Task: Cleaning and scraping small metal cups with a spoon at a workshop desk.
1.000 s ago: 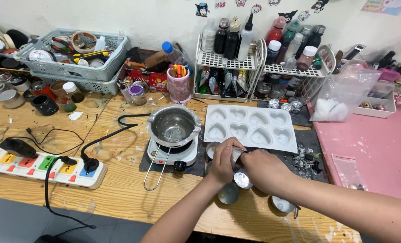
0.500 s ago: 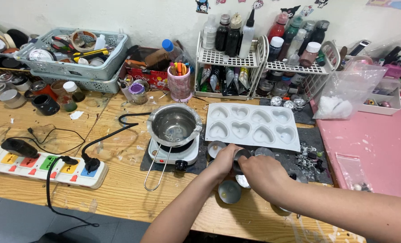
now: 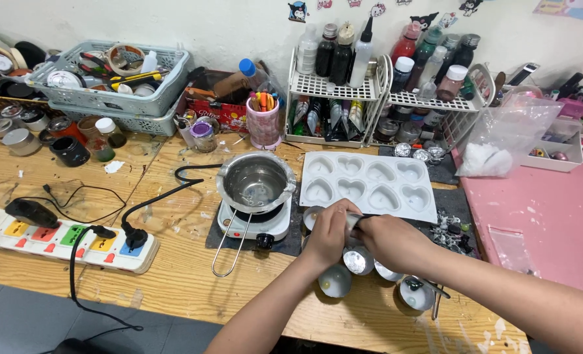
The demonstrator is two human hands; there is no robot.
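Note:
My left hand (image 3: 331,233) and my right hand (image 3: 390,241) meet over a cluster of small round metal tins (image 3: 359,260) near the front of the wooden table. Both hands close on one small silver tin (image 3: 352,221) held between them, just in front of a white heart-shaped silicone mould (image 3: 367,186). More tins lie below the hands, one (image 3: 335,282) at the front and another (image 3: 416,294) to the right. A steel pot (image 3: 255,183) sits on a small white hot plate (image 3: 252,223) to the left of my hands.
A white power strip (image 3: 62,239) with black cables lies at the left. Grey baskets (image 3: 108,85) of tools, a pink pen cup (image 3: 264,124) and white wire racks (image 3: 376,92) of bottles line the back. A pink mat (image 3: 540,223) and a plastic bag (image 3: 507,134) are at the right.
Both hands have stayed joined over the tins and shifted slightly up toward the mould. The view has drifted a little.

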